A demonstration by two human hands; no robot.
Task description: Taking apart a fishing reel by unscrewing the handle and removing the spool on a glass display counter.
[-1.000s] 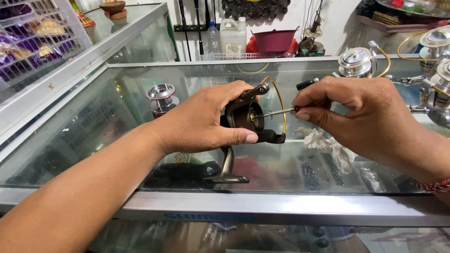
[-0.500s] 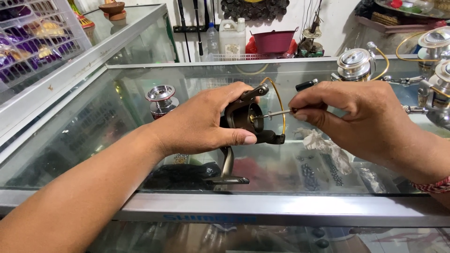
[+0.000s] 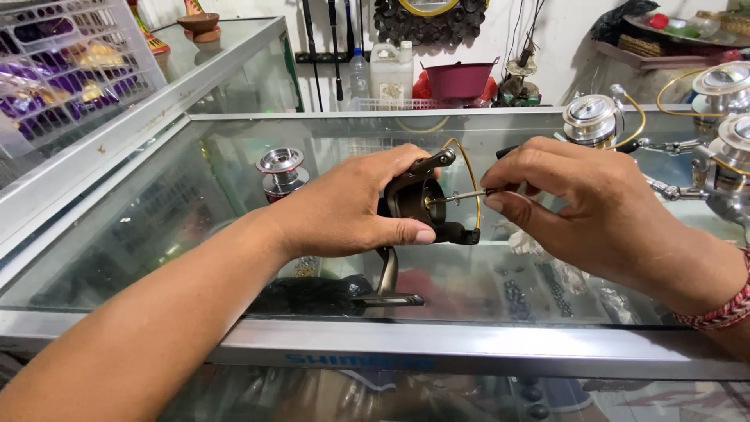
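L hand (image 3: 355, 207) wraps the dark fishing reel (image 3: 418, 205) from the left, fingers over the top, thumb under, firm hold. The reel sits just above the glass counter (image 3: 195, 234), near mid-counter, its foot (image 3: 388, 289) pointing down and close to the glass. R hand (image 3: 578, 207) pinches a thin screwdriver (image 3: 469, 195) w/ a narrow thumb-and-finger grip; the tip meets the gold centre of the reel, inside the gold bail wire (image 3: 473, 184).

Around: a loose silver spool (image 3: 281, 170) stands on the glass just left of the L hand, near but apart. On the right, silver reels (image 3: 595, 119) w/ gold bails stand behind and beside the R hand, the nearest ones close to the wrist, so that side is tight. A white wire basket (image 3: 74, 62) w/ purple packets sits far left on a 2nd glass case. At the back edge: a white jug (image 3: 391, 72), a clear bottle (image 3: 358, 74), a maroon bowl (image 3: 461, 78).

Edges: the metal front rail (image 3: 469, 348) runs below both forearms. Most free glass lies left-front, btw the spool and the rail. A red braided band (image 3: 723, 312) shows on the R wrist.
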